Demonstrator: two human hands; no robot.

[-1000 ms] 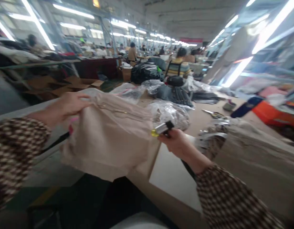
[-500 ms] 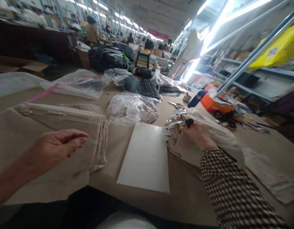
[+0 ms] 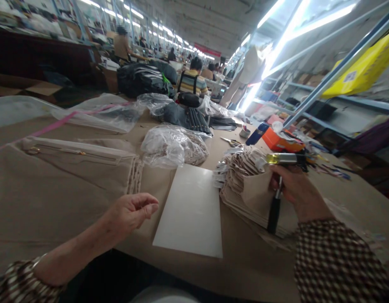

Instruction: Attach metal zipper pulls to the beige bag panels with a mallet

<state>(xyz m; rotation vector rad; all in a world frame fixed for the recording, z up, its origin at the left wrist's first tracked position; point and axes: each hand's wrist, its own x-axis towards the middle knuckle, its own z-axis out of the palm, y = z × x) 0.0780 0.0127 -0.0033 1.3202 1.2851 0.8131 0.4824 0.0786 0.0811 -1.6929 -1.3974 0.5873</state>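
Observation:
My right hand (image 3: 294, 185) grips a hammer (image 3: 274, 210) with a black handle, a metal head and a yellow end, held above a stack of beige fabric pieces (image 3: 257, 189). Silvery strips (image 3: 220, 172) show along the stack's left edge. My left hand (image 3: 133, 212) is closed, thumb pressed to the fingers; whether something small is between them is hidden. It hovers between a white board (image 3: 193, 210) lying flat on the table and a pile of beige bags (image 3: 71, 181) with a zip and gold-coloured fittings.
Clear plastic over beige pieces (image 3: 174, 145) lies behind the board. Scissors (image 3: 230, 141), a blue box (image 3: 257, 134) and an orange box (image 3: 281, 141) stand at the back right. A pink strap (image 3: 58, 124) crosses plastic sheeting on the left. People sit working farther back.
My right hand has lifted off the stack and moved right with the hammer, whose handle now shows. My left hand has moved right and toward me, from over the bags to near the board.

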